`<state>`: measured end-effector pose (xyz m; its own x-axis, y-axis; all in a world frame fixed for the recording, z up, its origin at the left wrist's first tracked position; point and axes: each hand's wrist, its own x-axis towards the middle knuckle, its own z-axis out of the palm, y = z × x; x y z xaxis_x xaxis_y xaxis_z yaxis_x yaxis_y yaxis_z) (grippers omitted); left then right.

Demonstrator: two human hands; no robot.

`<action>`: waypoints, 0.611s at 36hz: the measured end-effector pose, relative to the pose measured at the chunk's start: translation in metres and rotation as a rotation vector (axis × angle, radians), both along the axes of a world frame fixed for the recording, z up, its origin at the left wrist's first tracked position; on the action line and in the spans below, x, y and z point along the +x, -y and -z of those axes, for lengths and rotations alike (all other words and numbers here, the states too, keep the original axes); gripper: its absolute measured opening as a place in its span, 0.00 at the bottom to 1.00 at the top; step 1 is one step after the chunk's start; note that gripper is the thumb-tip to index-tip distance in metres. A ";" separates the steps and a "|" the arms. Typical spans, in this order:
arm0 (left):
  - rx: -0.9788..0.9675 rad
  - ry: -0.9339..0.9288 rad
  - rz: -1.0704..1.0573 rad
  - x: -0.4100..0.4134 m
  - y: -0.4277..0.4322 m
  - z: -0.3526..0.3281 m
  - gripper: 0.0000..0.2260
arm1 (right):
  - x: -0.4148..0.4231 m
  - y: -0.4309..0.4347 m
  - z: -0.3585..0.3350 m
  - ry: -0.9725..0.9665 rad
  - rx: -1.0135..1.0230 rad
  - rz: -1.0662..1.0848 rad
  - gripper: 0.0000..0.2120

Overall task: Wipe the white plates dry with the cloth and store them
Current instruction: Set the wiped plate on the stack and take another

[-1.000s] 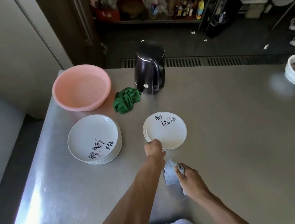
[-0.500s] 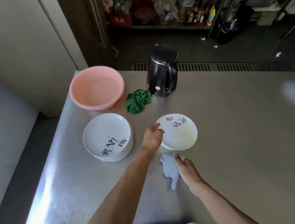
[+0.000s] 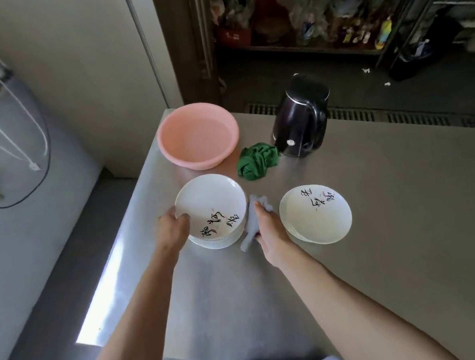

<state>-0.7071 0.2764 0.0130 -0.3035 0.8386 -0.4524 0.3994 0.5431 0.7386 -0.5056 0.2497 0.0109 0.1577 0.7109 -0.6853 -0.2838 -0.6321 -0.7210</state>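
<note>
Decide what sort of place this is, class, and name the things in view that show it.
Probably a restaurant's back kitchen: a stainless steel worktable, stacks of matching white plates, a floor drain grate and a storage shelf of bottles.

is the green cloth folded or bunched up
Bunched up: the green cloth lies in a crumpled heap with irregular folds, between the pink basin and the black kettle.

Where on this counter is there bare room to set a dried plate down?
Bare steel counter lies right of the right plate stack and along the near edge. Crowded: the far left corner, where the pink basin, green rag, kettle and left plate stack cluster.
</note>
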 end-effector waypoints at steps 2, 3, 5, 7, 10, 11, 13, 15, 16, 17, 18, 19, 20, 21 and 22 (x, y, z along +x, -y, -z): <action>0.001 0.041 -0.029 -0.002 0.000 0.003 0.22 | -0.007 0.003 0.001 -0.002 -0.026 -0.025 0.10; -0.003 0.077 -0.065 -0.003 -0.002 0.005 0.20 | -0.009 0.005 0.002 -0.007 -0.027 -0.025 0.09; 0.006 0.126 -0.125 -0.006 -0.003 0.007 0.19 | -0.013 0.007 0.003 -0.006 -0.023 -0.001 0.09; 0.060 0.134 -0.147 -0.007 -0.001 0.008 0.16 | -0.015 0.008 0.002 -0.002 -0.026 0.016 0.09; 0.156 0.199 -0.165 -0.004 0.005 0.005 0.10 | -0.013 0.005 0.001 0.024 -0.021 0.005 0.10; 0.170 0.257 -0.165 -0.001 0.006 0.005 0.09 | -0.011 0.004 0.001 0.026 -0.017 0.003 0.10; 0.169 0.393 -0.162 0.007 0.010 0.002 0.07 | -0.007 0.004 0.001 0.010 -0.010 -0.011 0.10; 0.166 0.458 -0.164 0.016 0.015 -0.002 0.07 | -0.002 0.007 0.001 0.022 0.018 0.026 0.10; 0.170 0.470 -0.159 0.020 0.018 -0.003 0.07 | 0.002 0.009 0.000 0.064 0.049 0.052 0.12; 0.178 0.484 -0.148 0.025 0.021 -0.004 0.07 | 0.006 0.012 -0.002 0.132 0.085 0.064 0.13; 0.182 0.498 -0.133 0.029 0.024 -0.003 0.06 | 0.010 0.015 -0.003 0.209 0.132 0.067 0.16; 0.178 0.512 -0.121 0.035 0.027 -0.003 0.07 | 0.015 0.019 -0.004 0.282 0.192 0.064 0.19; 0.165 0.524 -0.113 0.041 0.032 -0.002 0.07 | 0.020 0.023 -0.003 0.346 0.259 0.055 0.21; 0.150 0.536 -0.109 0.047 0.037 -0.001 0.08 | 0.024 0.027 -0.003 0.405 0.322 0.042 0.22; 0.138 0.552 -0.102 0.054 0.042 0.001 0.09 | 0.030 0.032 -0.003 0.465 0.379 0.024 0.23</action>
